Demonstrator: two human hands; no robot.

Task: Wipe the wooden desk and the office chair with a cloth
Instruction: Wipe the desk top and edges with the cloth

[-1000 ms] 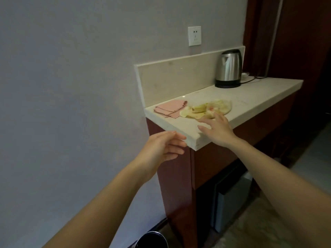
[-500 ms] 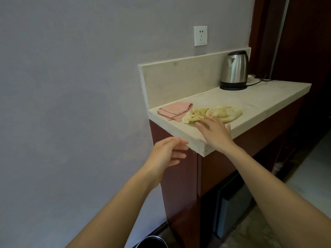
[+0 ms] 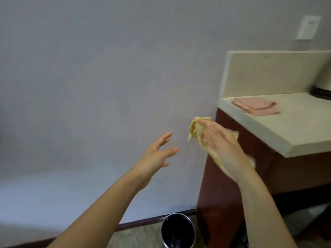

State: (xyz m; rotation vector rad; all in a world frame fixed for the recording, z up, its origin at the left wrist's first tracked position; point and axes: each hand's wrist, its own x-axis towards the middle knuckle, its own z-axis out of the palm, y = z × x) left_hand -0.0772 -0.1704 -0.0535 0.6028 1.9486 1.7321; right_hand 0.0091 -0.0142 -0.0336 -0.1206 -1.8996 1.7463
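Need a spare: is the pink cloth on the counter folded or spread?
Folded: the pink cloth lies flat on the counter in stacked layers.

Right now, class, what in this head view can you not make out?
Yellow cloth: largely hidden behind the right hand.
Dark object on the counter: cut off by the right edge.
Bin: cut off by the bottom edge.
Wall plate: too blurred to identify.
Wooden desk, office chair: outside the frame.
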